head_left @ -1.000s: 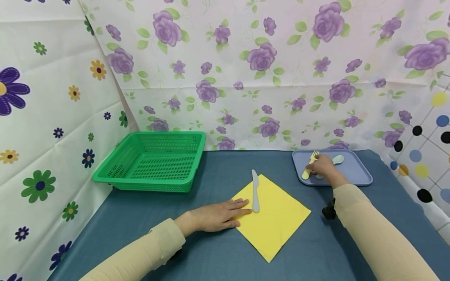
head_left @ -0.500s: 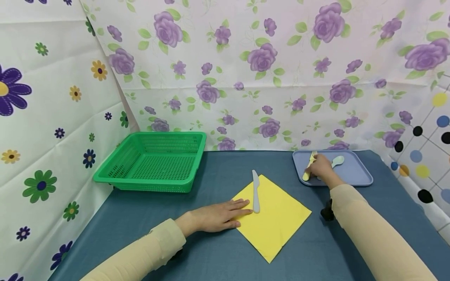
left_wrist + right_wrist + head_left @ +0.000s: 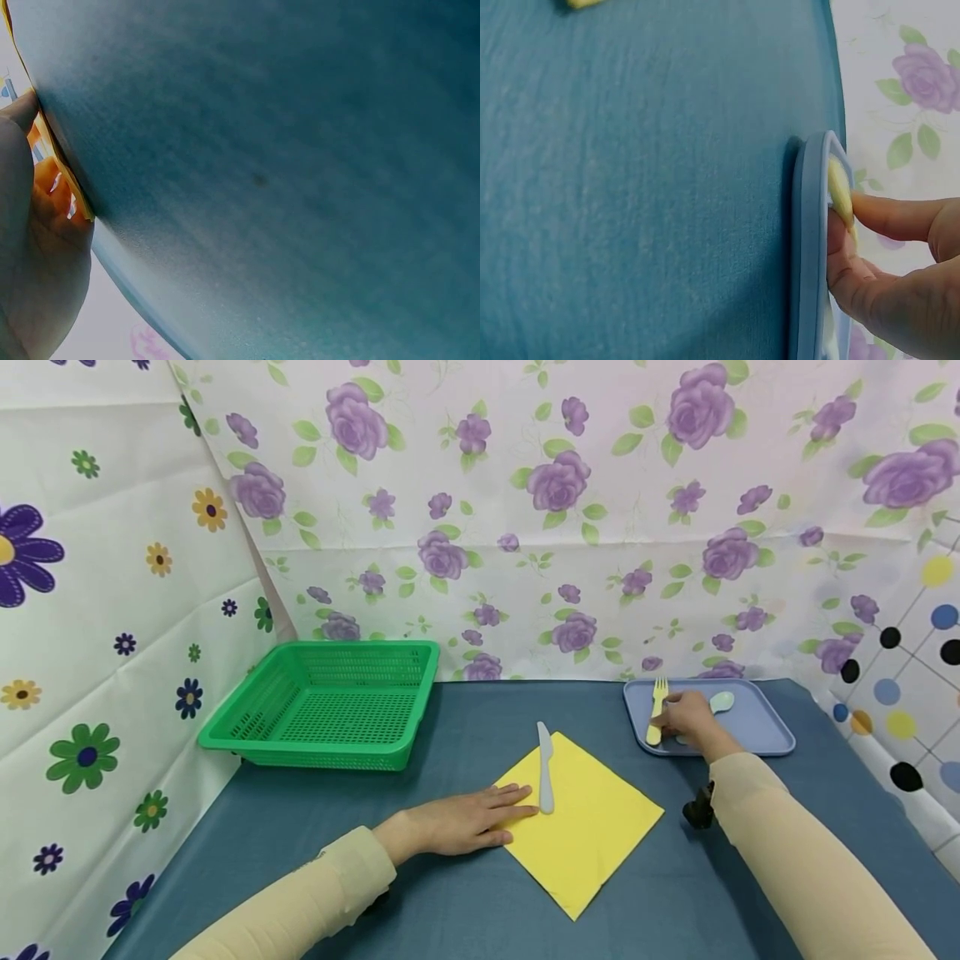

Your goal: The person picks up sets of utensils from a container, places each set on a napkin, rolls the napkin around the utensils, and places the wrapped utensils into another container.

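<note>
My left hand (image 3: 468,822) rests with straight fingers on the left corner of a yellow napkin (image 3: 592,835), turned like a diamond on the table. A grey knife (image 3: 545,777) lies on the napkin, its blade pointing past the upper left edge. My right hand (image 3: 688,717) pinches a yellow fork (image 3: 655,729) between thumb and fingers at the left side of a blue tray (image 3: 765,731). The fork's tines point away from me. In the right wrist view, the thumb presses the yellow handle (image 3: 841,191) inside the tray rim. Beneath that hand lies a pale spoon (image 3: 722,701), its middle hidden.
At the back left stands a green plastic basket (image 3: 315,755) with perforated walls. The dark blue tablecloth (image 3: 465,902) reaches back to a flowered curtain (image 3: 510,593). More patterned cloth hangs along the left and right sides.
The fork has swung from a tilt to the right to nearly straight away from me, its tines moving left, held in my right hand. My left hand, napkin and knife have stayed put.
</note>
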`<state>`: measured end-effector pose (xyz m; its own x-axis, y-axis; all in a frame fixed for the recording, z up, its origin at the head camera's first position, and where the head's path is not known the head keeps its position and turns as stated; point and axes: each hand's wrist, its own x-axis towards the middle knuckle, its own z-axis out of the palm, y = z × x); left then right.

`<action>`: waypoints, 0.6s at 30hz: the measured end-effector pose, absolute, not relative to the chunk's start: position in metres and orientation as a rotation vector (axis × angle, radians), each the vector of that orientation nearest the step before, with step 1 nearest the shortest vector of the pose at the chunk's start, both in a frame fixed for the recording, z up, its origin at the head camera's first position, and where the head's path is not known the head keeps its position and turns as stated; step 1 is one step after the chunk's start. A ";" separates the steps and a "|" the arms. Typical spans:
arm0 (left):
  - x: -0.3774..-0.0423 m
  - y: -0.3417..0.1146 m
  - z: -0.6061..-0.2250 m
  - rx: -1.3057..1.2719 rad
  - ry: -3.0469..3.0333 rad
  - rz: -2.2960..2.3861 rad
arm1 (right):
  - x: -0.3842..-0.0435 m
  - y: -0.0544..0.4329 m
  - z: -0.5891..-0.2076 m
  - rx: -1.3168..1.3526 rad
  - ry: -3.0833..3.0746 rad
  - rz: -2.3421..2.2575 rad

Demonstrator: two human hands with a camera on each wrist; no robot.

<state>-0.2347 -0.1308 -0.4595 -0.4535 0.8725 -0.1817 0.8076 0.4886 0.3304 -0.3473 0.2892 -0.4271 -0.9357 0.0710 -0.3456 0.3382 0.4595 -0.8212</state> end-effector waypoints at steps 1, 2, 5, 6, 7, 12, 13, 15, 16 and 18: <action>-0.235 -0.131 -0.459 1.412 2.414 0.278 | -0.347 0.289 -0.426 0.362 2.444 -1.479; -0.235 -0.131 -0.459 1.412 2.415 0.279 | -0.347 0.289 -0.426 0.372 2.436 -1.497; -0.235 -0.131 -0.459 1.408 2.417 0.276 | -0.346 0.290 -0.424 0.384 2.425 -1.548; -0.235 -0.131 -0.459 1.408 2.418 0.273 | -0.346 0.291 -0.423 0.387 2.423 -1.563; -0.235 -0.131 -0.459 1.407 2.419 0.272 | -0.346 0.291 -0.423 0.392 2.416 -1.583; -0.235 -0.130 -0.460 1.402 2.416 0.278 | -0.345 0.292 -0.422 0.383 2.361 -1.660; -0.235 -0.131 -0.459 1.402 2.415 0.279 | -0.345 0.291 -0.422 0.379 2.348 -1.672; -0.235 -0.131 -0.459 1.403 2.414 0.282 | -0.343 0.291 -0.420 0.363 2.323 -1.699; -0.235 -0.131 -0.459 1.404 2.413 0.283 | -0.343 0.290 -0.420 0.350 2.314 -1.704; -0.235 -0.131 -0.459 1.404 2.411 0.285 | -0.341 0.289 -0.418 0.320 2.301 -1.709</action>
<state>-0.2348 -0.1311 -0.4593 -0.4566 0.8701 -0.1855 0.8028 0.4928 0.3357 -0.3408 0.2888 -0.4176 -0.9427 0.0232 -0.3327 0.3253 0.2847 -0.9017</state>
